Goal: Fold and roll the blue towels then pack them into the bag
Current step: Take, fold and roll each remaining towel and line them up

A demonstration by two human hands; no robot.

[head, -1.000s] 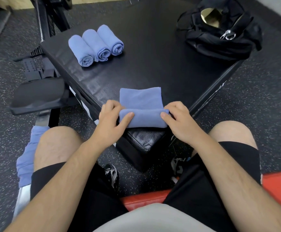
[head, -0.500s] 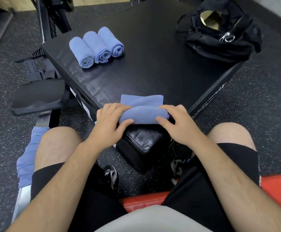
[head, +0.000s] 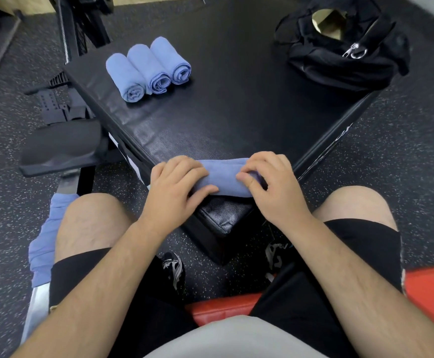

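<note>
**A:** Where do the edges run, and where is there room?

**B:** The black padded bench (head: 236, 112) sits corner-on. Its near corner juts out just below the fingers, and its two edges slant away past either hand. Beyond the fingertips lies a broad open stretch of pad (dark, slightly shiny), with speckled floor (head: 404, 151) on both sides.

**A:** And the towel being worked?

**B:** The blue towel (head: 226, 179) lies rolled across that corner, directly under the fingers. The left hand (head: 177, 184) curls its fingers (head: 182, 166) over the roll's left end, thumb against the near side. The right hand (head: 270, 187) clamps the right end the same way, fingertips pressed into the cloth.

**A:** Counts?

**B:** Three rolled towels (head: 150, 69) lie side by side and touching, well beyond the left fingers near the bench's left edge. One black bag (head: 340, 55), its top gaping, sits far beyond the right fingers at the far right corner. One bunch of loose blue cloth (head: 45, 249) hangs by the left knee, behind and outside the left fingers (how many towels it holds, I cannot tell).
</note>
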